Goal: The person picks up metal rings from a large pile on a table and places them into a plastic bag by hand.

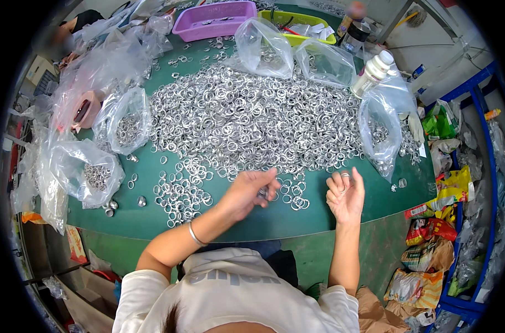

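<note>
A broad heap of silver metal rings (247, 119) covers the middle of the green table (136, 219). At the heap's near edge my left hand (251, 193) is closed, its fingers curled around a few metal rings that show only in part. My right hand (347, 197) is raised to the right, apart from the heap. Its fingers are curled in, and a single silver ring shows at them. Between my hands lies a small group of loose rings (294, 191). Another spread of rings (180, 197) lies left of my left forearm.
Clear plastic bags holding rings stand at the left (129, 125), near left (97, 175) and right (380, 133). Behind the heap are a purple basket (213, 22), a yellow-green basket (319, 38) and open bags (263, 47). A white bottle (373, 73) leans at the right. A blue rack (488, 222) stands beyond.
</note>
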The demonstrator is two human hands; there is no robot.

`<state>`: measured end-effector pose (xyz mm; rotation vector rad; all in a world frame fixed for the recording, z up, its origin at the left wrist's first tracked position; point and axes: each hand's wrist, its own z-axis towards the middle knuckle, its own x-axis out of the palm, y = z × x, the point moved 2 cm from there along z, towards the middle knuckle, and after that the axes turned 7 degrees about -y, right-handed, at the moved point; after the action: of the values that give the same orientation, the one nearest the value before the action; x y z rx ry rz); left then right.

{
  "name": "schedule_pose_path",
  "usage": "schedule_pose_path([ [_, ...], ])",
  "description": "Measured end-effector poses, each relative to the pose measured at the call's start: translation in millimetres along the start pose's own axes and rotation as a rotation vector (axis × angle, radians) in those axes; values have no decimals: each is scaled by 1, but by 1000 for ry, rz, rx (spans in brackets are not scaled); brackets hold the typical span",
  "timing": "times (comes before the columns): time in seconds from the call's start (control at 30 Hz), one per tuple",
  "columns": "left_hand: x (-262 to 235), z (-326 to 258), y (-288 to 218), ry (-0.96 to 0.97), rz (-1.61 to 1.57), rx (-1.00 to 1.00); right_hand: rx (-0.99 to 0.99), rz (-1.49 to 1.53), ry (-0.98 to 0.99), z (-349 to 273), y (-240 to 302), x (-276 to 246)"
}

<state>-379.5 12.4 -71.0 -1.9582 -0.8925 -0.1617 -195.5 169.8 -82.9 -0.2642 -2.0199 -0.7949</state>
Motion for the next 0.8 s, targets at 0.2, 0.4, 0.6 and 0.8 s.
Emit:
schedule_pose_path([
  [0.2, -16, 12, -57, -349, 928, 825, -623, -1003, -349, 8, -10, 5],
  [0.4, -13, 28, -62, -437, 1365, 1174, -589, -1022, -421, 12, -14, 18],
  [0.6, -7, 41, -62, -429, 1506, 1175, -528, -1000, -373, 21, -18, -11],
  [0.8, -6, 43, -63, -399, 1586, 1219, -965, -1761, -417, 9, -22, 11],
])
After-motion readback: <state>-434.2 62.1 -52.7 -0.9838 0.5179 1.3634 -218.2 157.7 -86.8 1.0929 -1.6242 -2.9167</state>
